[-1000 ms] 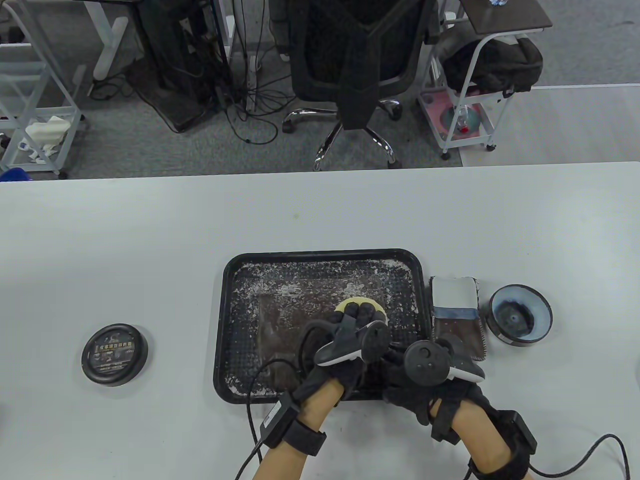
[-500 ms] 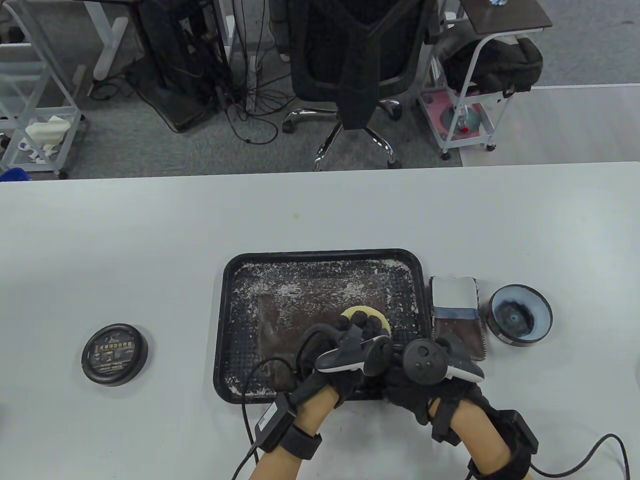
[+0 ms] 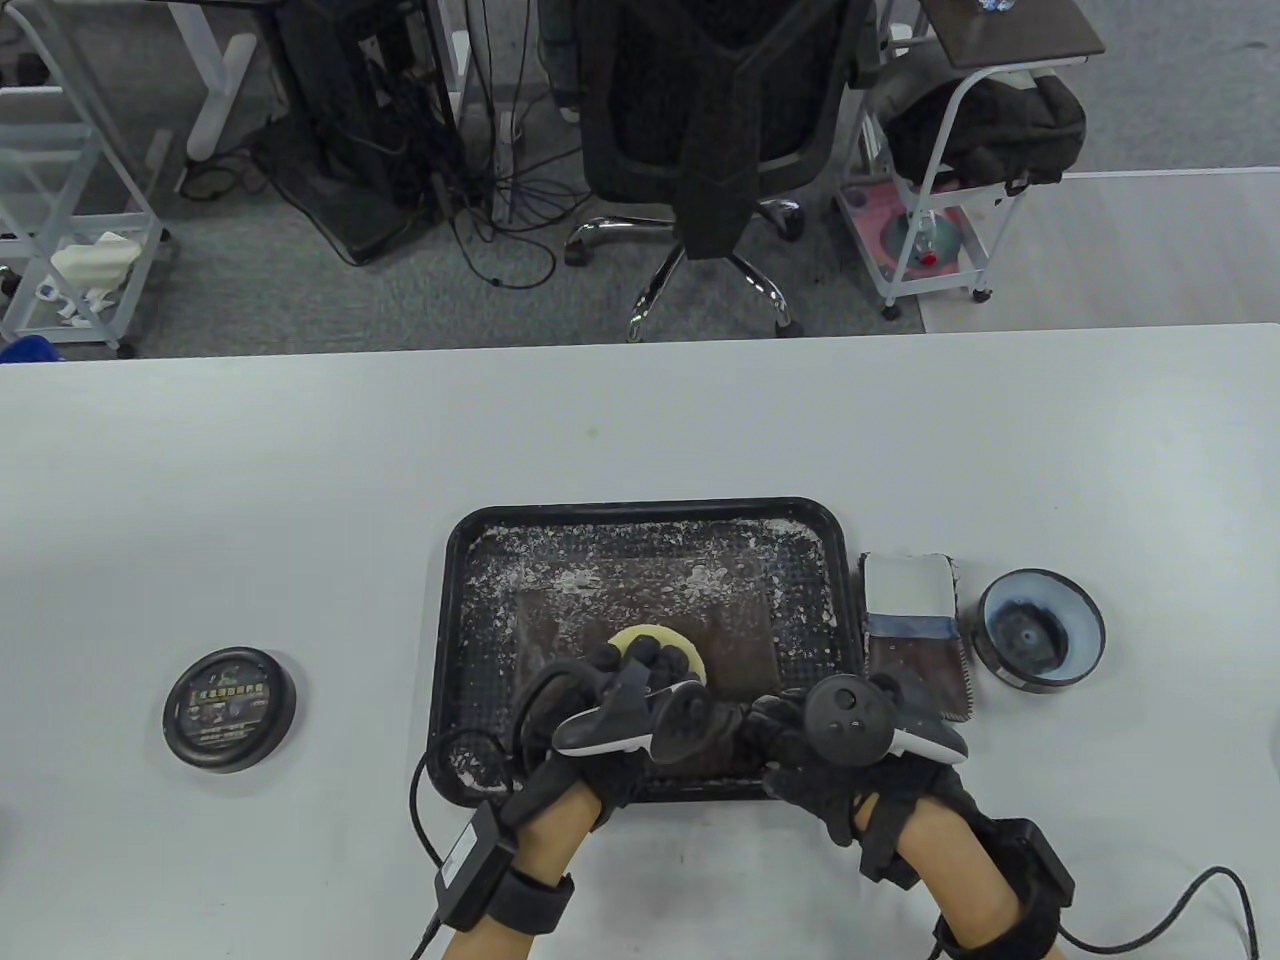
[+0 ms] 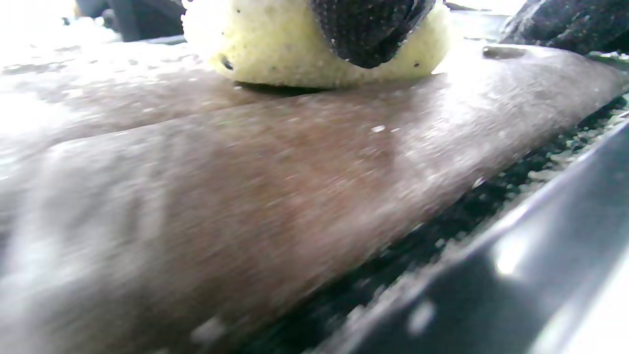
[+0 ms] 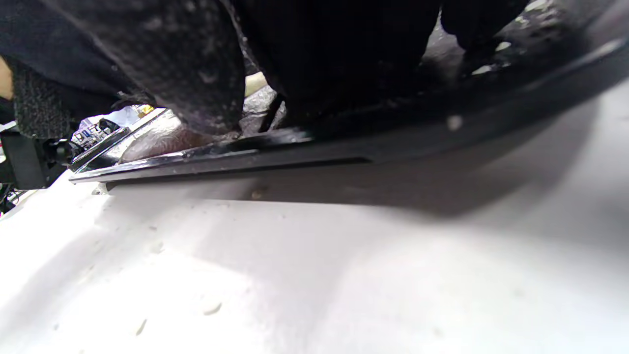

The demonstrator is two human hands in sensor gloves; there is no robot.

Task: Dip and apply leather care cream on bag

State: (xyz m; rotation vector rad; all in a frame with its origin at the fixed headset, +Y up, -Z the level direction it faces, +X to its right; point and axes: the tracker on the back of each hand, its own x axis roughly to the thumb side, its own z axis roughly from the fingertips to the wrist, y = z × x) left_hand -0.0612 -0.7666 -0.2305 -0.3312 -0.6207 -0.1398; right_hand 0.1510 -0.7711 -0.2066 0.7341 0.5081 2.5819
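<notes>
A flat brown leather bag (image 3: 735,625) lies in a black tray (image 3: 640,515) dusted with white specks. My left hand (image 3: 645,665) presses a round pale-yellow sponge (image 3: 640,637) onto the bag's left-middle part. The left wrist view shows the sponge (image 4: 275,44) under a gloved finger (image 4: 368,29), resting on the brown leather (image 4: 245,187). My right hand (image 3: 790,730) rests at the tray's near right edge, fingers on the rim; what it grips is hidden. The open cream jar (image 3: 1040,628) stands right of the tray.
The jar's black lid (image 3: 229,708) lies on the table at the left. A white and brown cloth swatch (image 3: 912,632) lies between tray and jar. The tray's rim (image 5: 295,152) shows close in the right wrist view. Cables trail from both wrists.
My left hand has slid the sponge to the left and slightly toward me across the bag. My right hand has stayed at the tray's near right edge.
</notes>
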